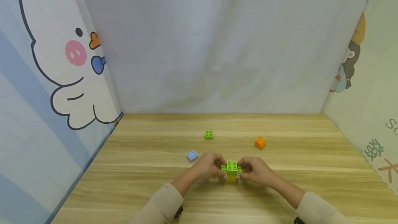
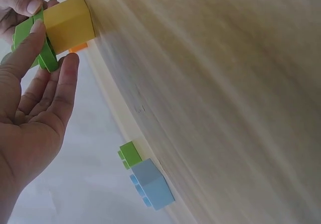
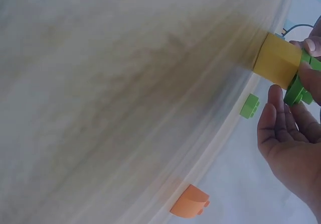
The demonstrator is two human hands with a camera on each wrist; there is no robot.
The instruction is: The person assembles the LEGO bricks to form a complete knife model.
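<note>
Near the front middle of the table stands a small stack of toy building bricks. Its base is a yellow brick (image 2: 69, 24), with a wider, thin green piece (image 2: 48, 58) across it and a green studded brick (image 1: 231, 167) on top. My left hand (image 1: 209, 166) pinches the left end of the thin green piece between thumb and fingers. Mirroring it, my right hand (image 1: 256, 171) pinches the right end. In the right wrist view, the yellow brick (image 3: 278, 61) rests against the wooden tabletop.
A light blue brick (image 1: 192, 155) lies to the left of the stack. Further back is a small green brick (image 1: 208, 134), and an orange slanted brick (image 1: 259, 143) sits back right. A pale cloth wall (image 1: 217, 44) rises behind the wooden table (image 1: 149, 127), with printed cloths at both sides.
</note>
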